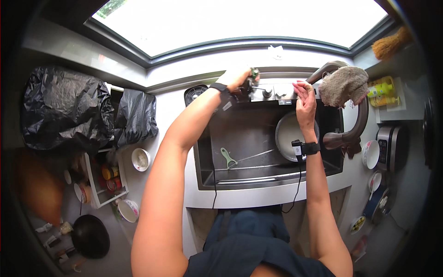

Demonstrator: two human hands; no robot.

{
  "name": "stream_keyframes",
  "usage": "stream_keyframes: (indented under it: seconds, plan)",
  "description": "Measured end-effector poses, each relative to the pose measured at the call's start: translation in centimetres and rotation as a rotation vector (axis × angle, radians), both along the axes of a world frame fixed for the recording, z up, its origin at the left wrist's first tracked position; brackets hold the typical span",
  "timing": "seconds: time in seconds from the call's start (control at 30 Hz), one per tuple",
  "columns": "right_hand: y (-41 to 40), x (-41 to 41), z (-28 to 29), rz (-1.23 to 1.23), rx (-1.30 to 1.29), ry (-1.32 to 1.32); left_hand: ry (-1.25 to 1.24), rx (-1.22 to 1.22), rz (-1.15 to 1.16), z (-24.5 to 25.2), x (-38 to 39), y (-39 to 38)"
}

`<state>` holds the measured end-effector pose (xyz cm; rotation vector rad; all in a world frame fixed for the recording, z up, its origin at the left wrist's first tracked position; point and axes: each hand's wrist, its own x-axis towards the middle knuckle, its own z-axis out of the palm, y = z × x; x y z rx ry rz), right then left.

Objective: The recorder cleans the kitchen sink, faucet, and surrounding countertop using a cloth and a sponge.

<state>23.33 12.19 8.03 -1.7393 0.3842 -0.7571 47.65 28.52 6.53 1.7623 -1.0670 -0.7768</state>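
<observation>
My left hand (238, 78) reaches to the back left of the dark sink (242, 128), its fingers bent beside a small green patterned thing (255, 74). Whether they grip it is hidden. My right hand (305, 110) is above the sink's back right edge, near the control knobs (281, 93), its fingers loosely bent and holding nothing. Below it, partly covered by the wrist, a round metal pot (282, 138) with pale, cloudy contents sits in the sink. A light green peeler (228, 158) lies on the sink floor, left of the pot.
A grey cloth (344, 86) hangs over a thick curved dark pipe-like fixture (361, 117) at the right. Yellow bottles (382, 90) stand behind it. Black plastic bags (69, 110), a white bowl (141, 160) and a black wok (90, 237) are at left. Cords trail from both wrists.
</observation>
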Motion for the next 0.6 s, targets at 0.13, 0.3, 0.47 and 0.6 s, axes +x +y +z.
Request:
stream_keyframes:
  seconds: [0.13, 0.3, 0.47, 0.6]
  plan:
    - [-1.1, -3.3, 0.2, -0.030, -0.021, 0.033, 0.241, 0.161, 0.021, 3.5, -1.3, 1.3]
    - [-0.2, -4.7, -1.0, 0.024, 0.043, 0.104, 0.142, 0.363, 0.238, -5.0, 5.9, 6.5]
    - [0.0, -3.2, -2.8, 0.009, -0.382, 0.354, -0.331, 0.408, 0.157, 1.4, 3.7, 3.9]
    - [-0.9, 0.9, -6.9, -0.002, -0.719, 0.372, -0.434, 0.252, 0.154, 10.9, 1.5, 3.0]
